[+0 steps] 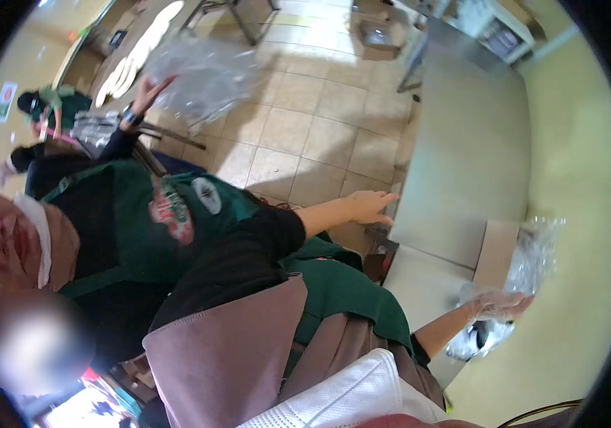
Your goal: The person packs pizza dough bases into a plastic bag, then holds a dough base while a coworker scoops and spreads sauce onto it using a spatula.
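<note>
My right hand (501, 307), in a clear plastic glove, reaches out at the lower right. Its fingers look stretched out, close together, over crumpled clear plastic packaging (534, 257) by the wall. Beneath the wrist is more shiny plastic with something dark in it, too small to tell. A brown cardboard piece (496, 253) lies beside the hand on the metal table (462, 164). My left hand does not show. Close on the left, a co-worker in a green apron (177, 207) rests one bare hand (370, 207) near the table edge.
The co-worker's other raised hand (150, 93) is at a large clear plastic sheet or bag (206, 75). Round pale pieces (138, 60) line a table at the upper left. Another person (56, 110) stands farther back. A cardboard box (378, 32) sits on the tiled floor (298, 128).
</note>
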Tool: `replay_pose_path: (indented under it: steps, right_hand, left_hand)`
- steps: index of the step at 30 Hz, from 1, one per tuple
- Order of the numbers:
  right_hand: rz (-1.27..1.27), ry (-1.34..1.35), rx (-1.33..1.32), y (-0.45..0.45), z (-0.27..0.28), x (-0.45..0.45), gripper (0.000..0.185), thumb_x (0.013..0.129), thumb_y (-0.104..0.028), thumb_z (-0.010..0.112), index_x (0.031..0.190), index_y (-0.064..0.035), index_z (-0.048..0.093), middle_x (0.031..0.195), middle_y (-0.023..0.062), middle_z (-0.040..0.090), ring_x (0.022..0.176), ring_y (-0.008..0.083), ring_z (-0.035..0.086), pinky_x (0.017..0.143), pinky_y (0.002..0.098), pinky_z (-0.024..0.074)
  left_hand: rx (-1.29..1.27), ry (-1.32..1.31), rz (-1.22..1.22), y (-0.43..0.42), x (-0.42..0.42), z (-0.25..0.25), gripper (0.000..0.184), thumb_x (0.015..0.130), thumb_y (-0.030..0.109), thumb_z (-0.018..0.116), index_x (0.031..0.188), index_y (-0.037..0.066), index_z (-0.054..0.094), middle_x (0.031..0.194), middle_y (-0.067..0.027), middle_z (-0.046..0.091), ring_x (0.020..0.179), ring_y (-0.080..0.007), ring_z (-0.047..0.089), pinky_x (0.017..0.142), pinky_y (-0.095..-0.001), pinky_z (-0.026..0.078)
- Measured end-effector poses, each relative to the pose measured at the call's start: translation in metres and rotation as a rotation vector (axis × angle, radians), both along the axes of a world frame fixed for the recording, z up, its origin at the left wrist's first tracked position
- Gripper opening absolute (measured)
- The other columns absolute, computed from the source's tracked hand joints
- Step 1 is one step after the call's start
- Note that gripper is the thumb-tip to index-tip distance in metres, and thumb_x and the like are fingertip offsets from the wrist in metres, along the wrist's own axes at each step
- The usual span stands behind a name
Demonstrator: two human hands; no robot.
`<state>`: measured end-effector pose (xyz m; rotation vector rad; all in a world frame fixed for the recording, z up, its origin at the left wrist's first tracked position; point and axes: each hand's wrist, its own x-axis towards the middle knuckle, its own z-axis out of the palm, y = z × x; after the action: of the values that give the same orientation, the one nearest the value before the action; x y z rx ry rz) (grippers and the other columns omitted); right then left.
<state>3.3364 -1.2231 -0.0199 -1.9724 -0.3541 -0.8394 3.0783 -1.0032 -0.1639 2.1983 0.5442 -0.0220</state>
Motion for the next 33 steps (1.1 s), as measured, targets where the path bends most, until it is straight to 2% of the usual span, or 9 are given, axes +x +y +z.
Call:
replay_pose_path:
  steps: [4, 6, 10, 13, 16, 21, 25, 28, 33]
  right_hand:
    - [0.347, -0.353, 0.005, 0.101, 0.026, -0.032, 0.06, 0.092, -0.051, 0.035, 0.129, -0.0042, 0.042, 0.127, 0.0198, 0.043, 0.116, 0.0334, 0.046, 0.096, 0.0456, 0.0395]
    - [0.582, -0.793, 0.143, 0.16, 0.057, -0.075, 0.047, 0.096, -0.036, 0.034, 0.126, -0.0001, 0.042, 0.122, 0.0219, 0.047, 0.115, 0.0316, 0.047, 0.092, 0.0404, 0.0452]
    - [0.371, -0.773, -0.103, 0.214, 0.075, -0.126, 0.038, 0.096, -0.021, 0.032, 0.132, -0.0093, 0.032, 0.126, 0.0221, 0.042, 0.116, 0.0334, 0.046, 0.092, 0.0431, 0.0458]
    - [0.607, -0.97, -0.048, 0.236, 0.094, -0.173, 0.04, 0.096, -0.013, 0.031, 0.136, -0.0134, 0.025, 0.127, 0.0215, 0.04, 0.116, 0.0353, 0.045, 0.092, 0.0455, 0.0458]
    - [0.625, -0.84, 0.031, 0.242, 0.098, -0.18, 0.035, 0.094, -0.01, 0.039, 0.126, 0.0016, 0.03, 0.125, 0.0189, 0.042, 0.113, 0.0299, 0.049, 0.09, 0.039, 0.0456]
    - [1.013, -0.166, 0.202, 0.245, 0.061, -0.139, 0.046, 0.086, -0.019, 0.058, 0.124, 0.0007, 0.042, 0.124, 0.0171, 0.047, 0.115, 0.029, 0.046, 0.097, 0.0402, 0.0359]
    - [0.854, -0.142, -0.079, 0.199, 0.008, -0.104, 0.054, 0.082, -0.025, 0.062, 0.127, -0.0018, 0.043, 0.126, 0.0194, 0.046, 0.12, 0.0332, 0.041, 0.101, 0.0453, 0.0304]
    - [0.63, -0.078, -0.379, 0.123, -0.047, -0.059, 0.059, 0.081, -0.026, 0.062, 0.13, -0.0013, 0.041, 0.133, 0.0222, 0.037, 0.124, 0.04, 0.034, 0.102, 0.0501, 0.0282]
    - [0.061, 0.008, -0.473, -0.022, -0.082, -0.015, 0.063, 0.077, -0.029, 0.064, 0.128, 0.0004, 0.041, 0.129, 0.023, 0.037, 0.118, 0.0391, 0.037, 0.1, 0.0497, 0.0302]
  left_hand:
    - [-0.02, 0.307, -0.044, 0.024, -0.012, 0.014, 0.075, 0.079, 0.058, 0.055, 0.128, 0.004, 0.039, 0.118, -0.0254, 0.05, 0.107, -0.0393, 0.051, 0.088, -0.046, 0.042]
    - [-0.101, 0.276, -0.236, 0.027, -0.012, 0.016, 0.08, 0.076, 0.063, 0.054, 0.127, 0.003, 0.04, 0.115, -0.025, 0.052, 0.106, -0.04, 0.052, 0.089, -0.0465, 0.041]
    - [-0.195, 0.296, -0.129, 0.04, -0.021, 0.038, 0.083, 0.075, 0.065, 0.055, 0.13, 0.005, 0.037, 0.119, -0.0238, 0.049, 0.11, -0.0403, 0.05, 0.091, -0.0472, 0.041]
    - [-0.1, 0.292, 0.032, 0.04, -0.017, 0.043, 0.084, 0.075, 0.065, 0.055, 0.132, 0.006, 0.034, 0.126, -0.0229, 0.045, 0.115, -0.0403, 0.046, 0.093, -0.048, 0.039]
    - [-0.097, 0.243, 0.114, 0.036, -0.008, 0.052, 0.088, 0.071, 0.068, 0.056, 0.134, 0.012, 0.033, 0.13, -0.0223, 0.04, 0.121, -0.0361, 0.04, 0.095, -0.0528, 0.036]
    - [-0.188, 0.035, 0.143, 0.015, -0.029, 0.01, 0.089, 0.077, 0.061, 0.057, 0.136, 0.0, 0.029, 0.132, -0.0265, 0.037, 0.122, -0.0404, 0.038, 0.101, -0.0443, 0.033]
    - [-0.3, 0.189, 0.102, -0.003, -0.049, -0.041, 0.089, 0.078, 0.057, 0.059, 0.132, -0.007, 0.031, 0.135, -0.0285, 0.035, 0.126, -0.0372, 0.036, 0.104, -0.0421, 0.03]
    - [-0.21, 0.24, 0.09, -0.02, -0.05, -0.05, 0.074, 0.074, 0.052, 0.066, 0.119, -0.003, 0.047, 0.111, -0.027, 0.054, 0.104, -0.0423, 0.052, 0.088, -0.0451, 0.042]
    - [-0.154, 0.239, -0.119, -0.043, -0.006, -0.061, 0.077, 0.076, 0.047, 0.066, 0.128, -0.002, 0.036, 0.112, -0.0296, 0.054, 0.105, -0.0407, 0.053, 0.089, -0.0434, 0.042]
